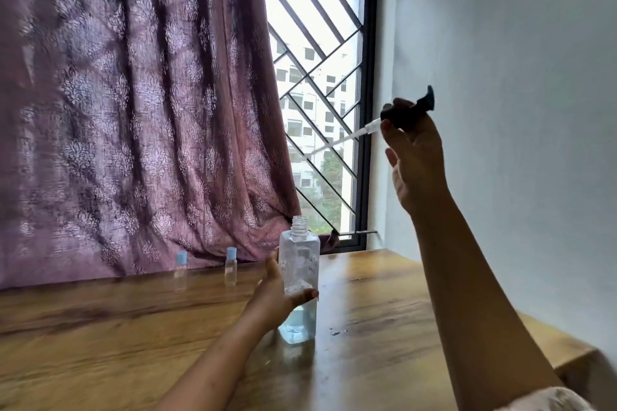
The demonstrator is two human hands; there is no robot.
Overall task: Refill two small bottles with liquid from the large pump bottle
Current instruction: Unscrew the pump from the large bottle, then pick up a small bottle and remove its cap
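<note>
Two small bottles [180,265] [230,264] | left fingers [309,294] grip one large bottle [300,253] | right fingers [391,138] hold pump [412,113]

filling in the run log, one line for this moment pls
left hand grips large bottle, uncapped | right hand holds pump aloft | two small bottles capped, untouched

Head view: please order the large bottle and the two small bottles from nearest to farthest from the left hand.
1. Large bottle, held in the left hand.
2. Right small bottle, behind the hand.
3. Left small bottle, farthest left.
</note>
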